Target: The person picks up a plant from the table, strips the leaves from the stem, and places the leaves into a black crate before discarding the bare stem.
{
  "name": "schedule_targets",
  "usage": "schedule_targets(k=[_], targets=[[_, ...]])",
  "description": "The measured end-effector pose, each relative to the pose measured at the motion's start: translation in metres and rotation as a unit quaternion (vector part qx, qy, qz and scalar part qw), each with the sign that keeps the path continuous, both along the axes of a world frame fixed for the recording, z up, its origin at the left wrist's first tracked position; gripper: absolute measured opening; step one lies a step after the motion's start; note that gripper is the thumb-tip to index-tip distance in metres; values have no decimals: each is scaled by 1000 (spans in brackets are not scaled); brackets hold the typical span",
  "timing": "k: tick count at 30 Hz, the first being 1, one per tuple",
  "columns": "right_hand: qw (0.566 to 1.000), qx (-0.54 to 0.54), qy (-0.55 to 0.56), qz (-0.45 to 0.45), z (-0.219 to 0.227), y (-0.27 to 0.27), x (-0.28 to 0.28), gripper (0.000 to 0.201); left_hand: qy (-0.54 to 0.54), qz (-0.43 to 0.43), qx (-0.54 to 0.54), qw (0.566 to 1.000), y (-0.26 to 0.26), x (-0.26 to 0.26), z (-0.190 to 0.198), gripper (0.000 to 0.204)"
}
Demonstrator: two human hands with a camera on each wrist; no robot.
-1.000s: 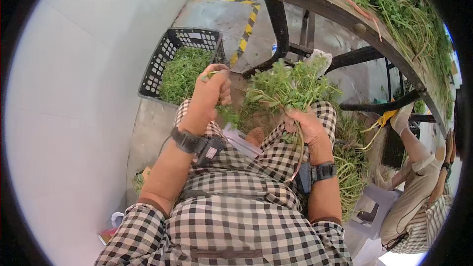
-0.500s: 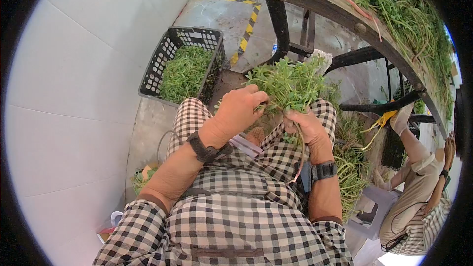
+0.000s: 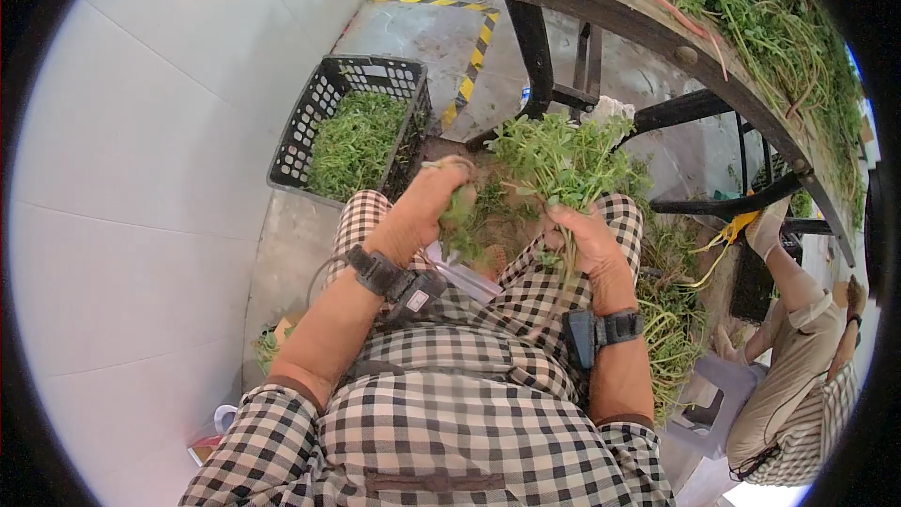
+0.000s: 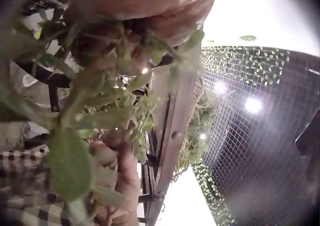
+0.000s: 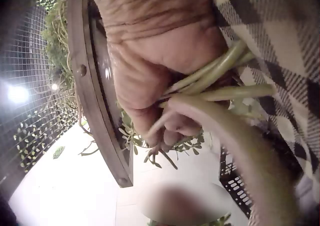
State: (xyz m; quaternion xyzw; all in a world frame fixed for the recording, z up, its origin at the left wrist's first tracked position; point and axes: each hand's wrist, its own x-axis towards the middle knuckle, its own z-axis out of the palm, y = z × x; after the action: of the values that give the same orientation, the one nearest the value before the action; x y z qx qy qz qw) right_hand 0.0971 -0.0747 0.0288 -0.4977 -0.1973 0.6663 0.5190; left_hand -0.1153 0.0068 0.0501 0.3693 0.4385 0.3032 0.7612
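In the head view the right hand (image 3: 589, 242) grips a leafy green bunch (image 3: 563, 164) by its stems, above the right knee. Thick stems (image 5: 215, 78) stick out of that fist in the right wrist view. To its left, the left hand (image 3: 427, 202) has curled fingers round a small sprig (image 3: 458, 216) that hangs below them, blurred, apart from the bunch. Leaves (image 4: 70, 161) cover much of the left wrist view below the left hand (image 4: 135, 21).
A black crate (image 3: 413, 122) with cut greens stands at the left on the floor. A wooden table (image 3: 601, 0) heaped with greens curves across the upper right. More stems (image 3: 666, 347) lie right of the right leg. Another person (image 3: 788, 366) sits at the far right.
The left hand came in from the left to the bunch, then drew back left with a sprig. The right hand has stayed nearly in place, holding the bunch.
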Motion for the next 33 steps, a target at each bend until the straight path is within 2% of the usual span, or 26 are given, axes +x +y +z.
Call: schedule_targets(k=[3,4,7,8,11,14,17,20,24,30,33], targets=[[998,34,27,45,-9,1,4,27,98,-91,25,991,-11,12,-1,23],[998,34,17,46,-10,1,4,28,131,-123,30,983,-14,17,0,42],[999,28,-12,45,-7,-1,2,31,146,-118,34,982,-24,28,-2,36],[999,22,-22,42,-7,-2,2,32,117,-102,20,988,-24,30,-13,42],[997,14,-33,61,-9,-3,5,34,83,-73,0,994,-20,32,-12,51],[995,31,-33,89,-18,-1,9,35,106,-57,-2,993,-22,31,-2,55],[990,52,-85,99,-17,0,8,34,164,-97,55,980,-22,25,3,52],[995,45,-60,65,-28,-1,10,32,275,-175,175,929,-20,21,8,42],[998,34,9,52,-14,-1,8,30,248,-231,254,906,-14,17,-14,30],[1000,11,-15,-17,-6,0,4,26,225,-210,245,919,-9,7,-1,21],[993,-19,63,-100,-21,5,10,24,217,-188,202,936,-1,-7,16,19]])
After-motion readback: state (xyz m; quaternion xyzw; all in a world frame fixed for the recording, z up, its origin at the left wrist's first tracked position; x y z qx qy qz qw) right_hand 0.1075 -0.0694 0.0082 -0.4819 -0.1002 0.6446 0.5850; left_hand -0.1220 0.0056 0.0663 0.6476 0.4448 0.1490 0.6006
